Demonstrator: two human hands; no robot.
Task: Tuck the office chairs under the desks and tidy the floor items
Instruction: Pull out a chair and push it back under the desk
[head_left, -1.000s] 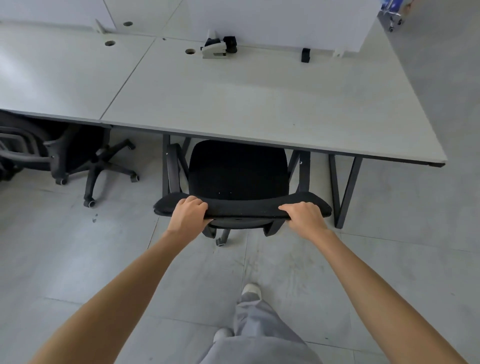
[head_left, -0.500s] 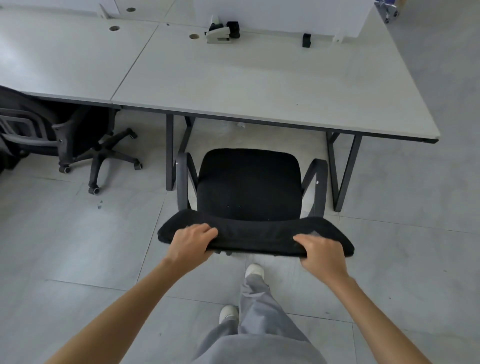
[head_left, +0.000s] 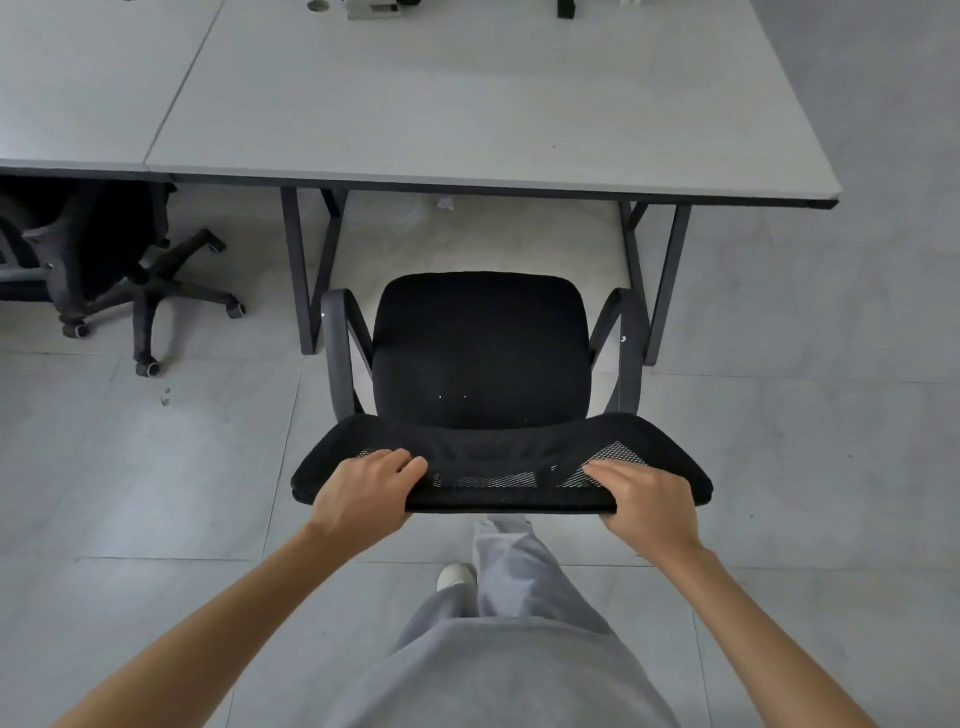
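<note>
Both hands are clamped on the top edge of the chair's backrest: left hand (head_left: 363, 493) curled over the left part of the rim, right hand (head_left: 644, 506) doing the same on the right, fingers wrapped over the mesh, thumbs hidden underneath

Biggest thing in view is the grey desk (head_left: 467, 104), its front edge running straight across, with a second desk (head_left: 78, 78) butted up against its left side. Open grey tile floor (head_left: 156, 467) all around, loads of room left and right

Then the black office chair (head_left: 480, 353) itself, sitting on the floor in front of the desk, seat facing the gap between the dark desk legs (head_left: 298, 270), front of the seat close to the desk edge but not under it. Backrest is right up against the person, so the chair sits directly ahead of both hands

Another office chair (head_left: 119, 260) is partly under the left desk, its wheeled base sticking out

Small stuff: a bit of crumpled white scrap (head_left: 445, 203) on the floor under the desk, and a tiny bit of debris (head_left: 166, 397) on the tiles near that other chair's wheels
</note>
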